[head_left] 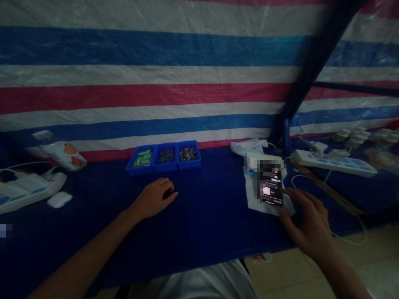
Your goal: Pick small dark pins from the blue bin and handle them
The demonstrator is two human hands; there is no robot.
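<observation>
Blue-clothed table [202, 216], bins [163, 157], phone [272, 187]

No text can be read; the phone [271, 187] screen is blurred and the packet [64, 153] print illegible.

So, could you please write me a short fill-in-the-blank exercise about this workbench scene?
1. The right hand touches a ____ lying on white paper.
2. The left hand rests on the ____ tablecloth.
3. Behind the left hand stand ____ small blue bins in a row.

Missing words: phone; blue; three
</observation>
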